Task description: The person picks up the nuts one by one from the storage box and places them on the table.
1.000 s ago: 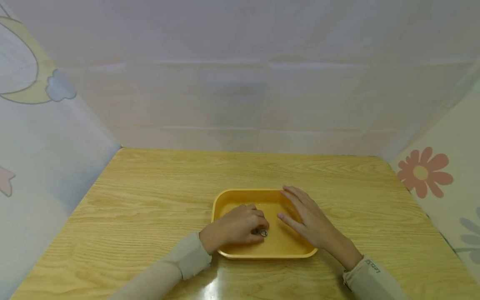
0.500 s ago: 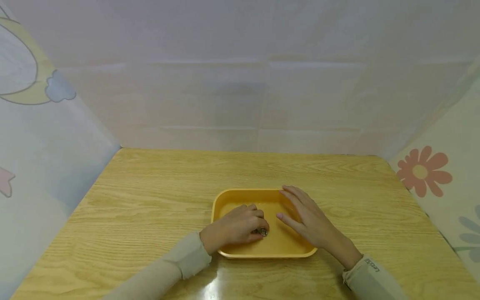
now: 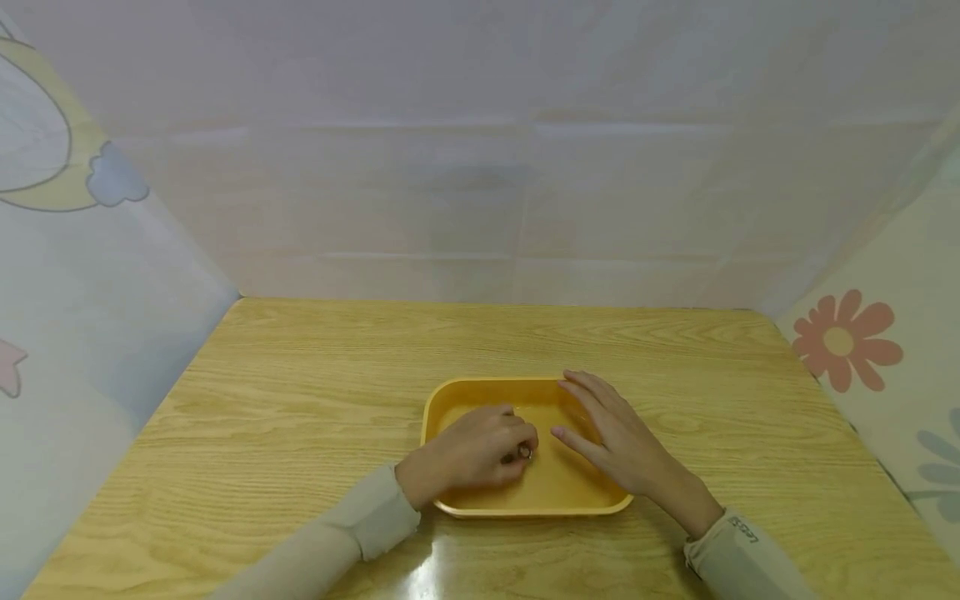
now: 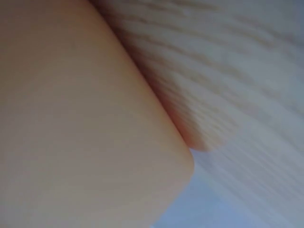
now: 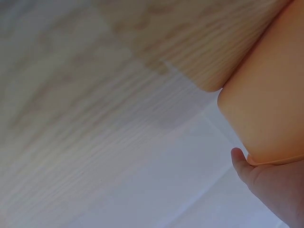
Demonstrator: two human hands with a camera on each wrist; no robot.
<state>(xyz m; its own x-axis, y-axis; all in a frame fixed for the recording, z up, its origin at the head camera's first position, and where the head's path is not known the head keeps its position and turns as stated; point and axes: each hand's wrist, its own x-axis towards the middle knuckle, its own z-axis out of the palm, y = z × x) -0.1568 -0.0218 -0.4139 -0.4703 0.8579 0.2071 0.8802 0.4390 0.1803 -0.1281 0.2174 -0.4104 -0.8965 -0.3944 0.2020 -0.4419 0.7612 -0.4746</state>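
Observation:
A yellow rectangular tray (image 3: 532,512) lies on the table in front of me. Inside its left half, my left hand (image 3: 480,447) pinches a small shiny metal piece (image 3: 524,452) with a round, ring-like end between thumb and curled fingers. The rest of the piece is hidden by the fingers. At the tray's right side my right hand (image 3: 618,440) rests over the rim with its fingers extended, holding nothing. In the right wrist view part of that hand (image 5: 280,190) shows by the tray wall (image 5: 270,104). Only the tray wall (image 4: 95,123) fills the left wrist view, not the hand.
The wood-grain table (image 3: 315,375) extends on all sides of the tray. A pale sheet (image 3: 420,192) stands behind it. Printed side panels rise left and right, with a cloud (image 3: 117,175) and a red flower (image 3: 847,340).
The left fingers have shifted slightly, raising and turning the metal piece a little; less of it shows now. The right hand and the tray stay in place.

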